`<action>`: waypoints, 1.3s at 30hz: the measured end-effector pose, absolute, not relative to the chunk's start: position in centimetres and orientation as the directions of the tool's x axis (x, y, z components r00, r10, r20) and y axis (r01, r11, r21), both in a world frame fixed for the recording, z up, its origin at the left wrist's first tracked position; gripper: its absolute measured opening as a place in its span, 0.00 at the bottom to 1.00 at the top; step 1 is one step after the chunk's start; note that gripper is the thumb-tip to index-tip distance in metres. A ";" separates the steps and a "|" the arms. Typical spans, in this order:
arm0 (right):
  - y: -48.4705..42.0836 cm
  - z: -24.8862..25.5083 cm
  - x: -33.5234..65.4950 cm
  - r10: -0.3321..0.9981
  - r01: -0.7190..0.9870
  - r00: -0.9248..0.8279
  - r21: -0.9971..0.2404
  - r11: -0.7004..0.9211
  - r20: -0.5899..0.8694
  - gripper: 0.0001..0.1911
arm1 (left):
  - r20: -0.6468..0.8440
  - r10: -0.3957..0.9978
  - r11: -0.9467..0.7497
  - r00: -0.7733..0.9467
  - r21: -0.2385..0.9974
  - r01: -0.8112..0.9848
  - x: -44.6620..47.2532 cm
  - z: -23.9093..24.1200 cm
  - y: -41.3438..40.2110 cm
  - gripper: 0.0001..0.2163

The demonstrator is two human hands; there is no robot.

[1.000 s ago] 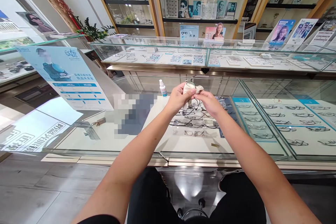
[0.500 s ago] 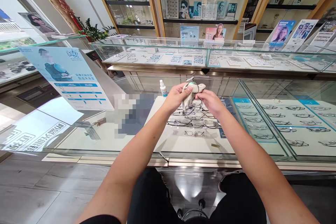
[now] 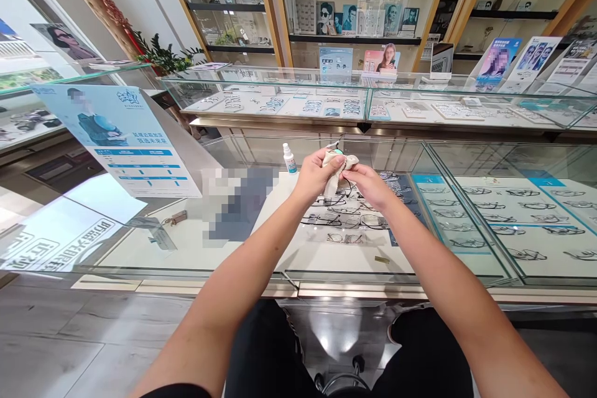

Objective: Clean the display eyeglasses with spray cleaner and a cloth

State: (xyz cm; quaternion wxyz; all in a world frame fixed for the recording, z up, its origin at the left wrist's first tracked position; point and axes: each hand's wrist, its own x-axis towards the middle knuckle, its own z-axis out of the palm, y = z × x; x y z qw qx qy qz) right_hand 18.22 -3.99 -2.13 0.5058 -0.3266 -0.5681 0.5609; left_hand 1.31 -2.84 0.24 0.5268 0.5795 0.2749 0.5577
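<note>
Both my hands are raised together above a glass display counter (image 3: 261, 273). My left hand (image 3: 313, 175) is closed on a pale cleaning cloth (image 3: 336, 163) wrapped around a pair of thin dark-framed glasses (image 3: 346, 183). My right hand (image 3: 368, 185) pinches the same cloth and glasses from the other side, fingers closed. Part of the frame hangs below the cloth; the lenses are mostly hidden by cloth and fingers.
A small white spray bottle (image 3: 290, 158) stands on the counter just left of my hands. Several glasses (image 3: 344, 222) lie under the glass below them. A blue poster stand (image 3: 125, 142) sits at left, keys (image 3: 173, 218) nearby. More glass cases and shelves stand behind.
The cloth has been shifted over the glasses between my fingers, and both hands have dropped slightly and drawn closer together. The view has tilted a little.
</note>
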 end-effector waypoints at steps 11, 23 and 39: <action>-3.9 -1.3 19.0 0.952 -0.258 -0.241 -0.958 0.124 0.188 0.17 | 0.344 0.845 -0.241 0.410 0.929 -0.282 -0.1 0.3 -1.7 0.29; -4.4 -1.6 18.3 0.925 -0.149 -0.303 -0.970 0.193 0.230 0.19 | 0.273 0.936 -0.207 0.221 0.937 -0.283 1.0 0.2 -2.6 0.33; -4.4 -1.2 18.5 0.936 -0.334 -0.304 -0.940 0.072 0.179 0.23 | 0.258 0.919 -0.136 0.298 0.917 -0.376 1.1 0.2 -2.8 0.26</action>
